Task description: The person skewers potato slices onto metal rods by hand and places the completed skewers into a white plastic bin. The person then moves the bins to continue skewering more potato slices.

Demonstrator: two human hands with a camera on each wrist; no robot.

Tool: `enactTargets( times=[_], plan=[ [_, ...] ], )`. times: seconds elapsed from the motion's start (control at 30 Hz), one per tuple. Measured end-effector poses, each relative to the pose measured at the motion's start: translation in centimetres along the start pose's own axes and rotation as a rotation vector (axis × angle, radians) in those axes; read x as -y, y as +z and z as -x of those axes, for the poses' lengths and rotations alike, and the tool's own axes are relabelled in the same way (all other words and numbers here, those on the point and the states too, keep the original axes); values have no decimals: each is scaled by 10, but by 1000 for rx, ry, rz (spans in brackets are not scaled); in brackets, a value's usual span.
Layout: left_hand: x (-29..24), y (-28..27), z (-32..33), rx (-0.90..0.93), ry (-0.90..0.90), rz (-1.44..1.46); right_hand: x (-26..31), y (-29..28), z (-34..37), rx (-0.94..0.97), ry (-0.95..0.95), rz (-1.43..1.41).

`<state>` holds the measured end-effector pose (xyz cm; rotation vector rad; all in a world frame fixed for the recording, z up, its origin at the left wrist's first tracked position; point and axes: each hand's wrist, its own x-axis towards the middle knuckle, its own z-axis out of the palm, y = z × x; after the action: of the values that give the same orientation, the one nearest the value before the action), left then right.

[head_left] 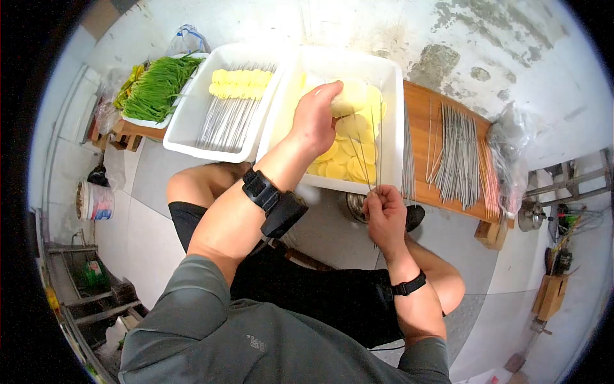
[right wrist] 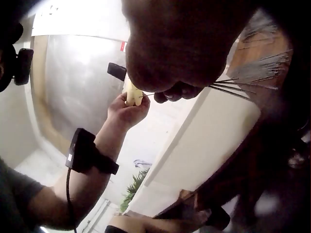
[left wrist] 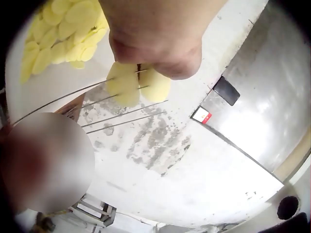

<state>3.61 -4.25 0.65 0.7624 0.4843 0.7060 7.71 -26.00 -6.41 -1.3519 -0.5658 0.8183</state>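
Shirt [head_left: 256, 339] | left hand [head_left: 313, 121] gripping slices [left wrist: 123, 86] | right hand [head_left: 386, 216] pinching skewers [head_left: 365, 157] | wooden board [head_left: 418, 118] | stained wall [head_left: 358, 22]

Head view: bright, even light, pale wall [head_left: 358, 29] near-white; fisheye curvature, black corners. Left wrist view: bright, glare on the grey panel [left wrist: 265, 97], blurred round patch at left. Right wrist view: backlit, near hand [right wrist: 180, 43] in deep shadow, soft detail.

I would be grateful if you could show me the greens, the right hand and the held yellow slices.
Greens [head_left: 155, 91]: head view, middle of the leafy heap.
Right hand [head_left: 387, 221]: head view, back of the hand.
Yellow slices [left wrist: 126, 90]: left wrist view, face of one held slice.
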Motion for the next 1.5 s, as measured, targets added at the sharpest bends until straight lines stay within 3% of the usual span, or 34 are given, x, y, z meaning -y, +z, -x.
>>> enactTargets(
  times=[0.07, 0.27, 0.7, 1.0, 1.3, 1.37, 1.5],
  plan=[
    [-6, 6, 5, -68, 19, -25, -2, 1, 0, -9, -62, 39],
    [-6, 6, 0, -43, 6, 77, -4, 1, 0, 1, -67, 22],
    [-10, 17, 11, -43, 45, 21, 7, 7, 6, 7, -37, -17],
    [15, 15, 15, 27, -80, 5, 19, 8, -1, -11, 11, -45],
    [38, 14, 35, 24, -66, -150, 22, -1, -7, 24, 153, -165],
    [38, 13, 42, -13, -88, -330, 18, 1, -8, 6, 108, -86],
    [19, 5, 33, -82, 5, -404, 23, 0, -8, -130, 127, -32]
  ],
)
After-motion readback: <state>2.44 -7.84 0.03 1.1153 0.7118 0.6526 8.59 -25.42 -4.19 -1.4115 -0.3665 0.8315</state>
